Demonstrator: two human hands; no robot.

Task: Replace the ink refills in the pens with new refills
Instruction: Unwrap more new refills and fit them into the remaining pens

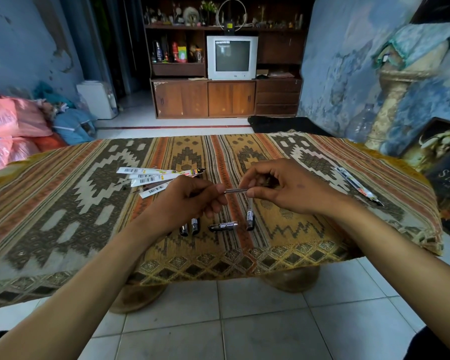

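Fingertips [250, 183] of the right hand [294, 188] pinch one end of a thin silver refill [235, 190], thumb below and index finger above. Left hand [190, 201] pinches the opposite end between thumb and curled fingers, so the refill spans horizontally between both hands, raised above the table. Whether the left hand holds anything else within its palm cannot be determined.

Below the hands, on the patterned cloth [89, 203], lie several pen parts: two dark pen sections [190, 226] side by side under the left hand, a short dark pen section [222, 226] lying crosswise, and an upright-oriented pen barrel [250, 216] under the right thumb, all near one another.

Packaged new refills [156, 178] are fanned out beyond the left hand, overlapping. One further packaged refill [359, 185] lies well apart, near the right edge of the cloth.

Both forearms are bare. A television [231, 57] stands in a wooden cabinet [229, 98] beyond the table
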